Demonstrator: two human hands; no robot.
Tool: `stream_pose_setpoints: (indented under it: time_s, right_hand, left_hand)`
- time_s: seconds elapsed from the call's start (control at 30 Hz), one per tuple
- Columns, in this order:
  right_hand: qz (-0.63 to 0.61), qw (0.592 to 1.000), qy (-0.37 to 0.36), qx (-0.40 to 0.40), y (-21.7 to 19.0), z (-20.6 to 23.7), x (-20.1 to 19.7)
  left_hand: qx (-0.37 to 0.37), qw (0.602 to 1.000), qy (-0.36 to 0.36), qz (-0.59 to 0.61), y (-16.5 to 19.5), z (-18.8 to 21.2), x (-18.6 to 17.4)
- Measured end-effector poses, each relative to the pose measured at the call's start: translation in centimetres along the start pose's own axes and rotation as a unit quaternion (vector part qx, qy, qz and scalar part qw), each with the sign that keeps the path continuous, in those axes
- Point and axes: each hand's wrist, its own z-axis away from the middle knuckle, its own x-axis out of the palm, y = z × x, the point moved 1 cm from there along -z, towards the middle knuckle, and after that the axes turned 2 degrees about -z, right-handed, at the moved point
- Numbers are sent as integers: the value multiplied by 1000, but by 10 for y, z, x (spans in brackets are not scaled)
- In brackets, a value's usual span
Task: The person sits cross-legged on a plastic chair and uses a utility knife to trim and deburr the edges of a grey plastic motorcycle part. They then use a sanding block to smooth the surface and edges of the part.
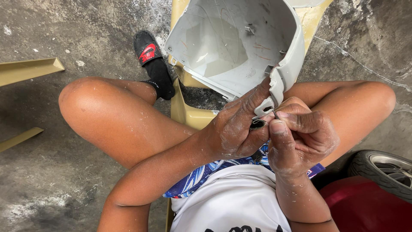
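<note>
**Sanding a grey panel's edge**

Left hand [231, 129] clamped on lower edge of grey plastic panel [231, 43], above the knees. Right hand [300, 137] pinched shut on small dark scrap [257, 124] against that edge. Likely risk: scraped fingertips, or thin tab snapping under pressure.

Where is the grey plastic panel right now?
In the head view, the grey plastic panel sits at top centre, over the person's lap. Its lower right edge is gripped by the left hand, with the right hand pinching just beside it.
</note>
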Motion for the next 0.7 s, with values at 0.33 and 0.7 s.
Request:
stream_pose_setpoints:
  time_s: [0.33, 0.7]
  right_hand:
    - [-20, 1000, 11, 7, 3, 4, 0]
    - [-20, 999, 2, 32, 0, 3, 0]
  left_hand:
    - [-62, 997, -5, 43, 4, -1, 2]
    - [-70, 997, -16, 14, 3, -5, -1]
